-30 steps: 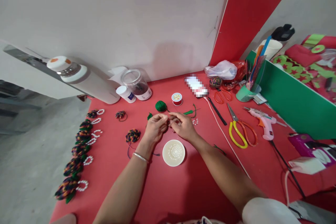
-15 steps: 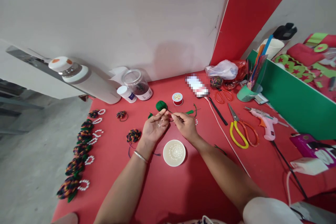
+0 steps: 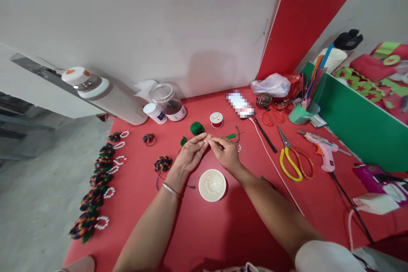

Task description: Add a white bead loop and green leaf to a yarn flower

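My left hand (image 3: 192, 151) is palm up with its fingers closed in a pinch, and a tiny white bead (image 3: 206, 140) shows at the tips. Against them press the pinched thumb and forefinger of my right hand (image 3: 227, 153); whatever is between these is too small to make out. Just below both hands stands a white bowl (image 3: 204, 195) with several pearl beads (image 3: 213, 183) in it. A green yarn ball (image 3: 196, 128) lies beyond my left fingers, next to a red thread spool (image 3: 216, 120). Left of my wrist is a multicoloured yarn flower (image 3: 162, 164).
Yarn flowers (image 3: 91, 199) with bead loops line the left table edge. A flask (image 3: 117, 102), pill bottle (image 3: 155, 113) and clear jar (image 3: 168, 103) stand at the back. Rightward lie a phone (image 3: 240, 104), its cable (image 3: 276, 170), yellow-orange scissors (image 3: 290, 163) and a pink glue gun (image 3: 327, 151).
My left fingers have closed up from a looser, open palm where white specks showed. Both hands' fingertips have come together slightly to the right. The thin dark strand between them no longer shows.
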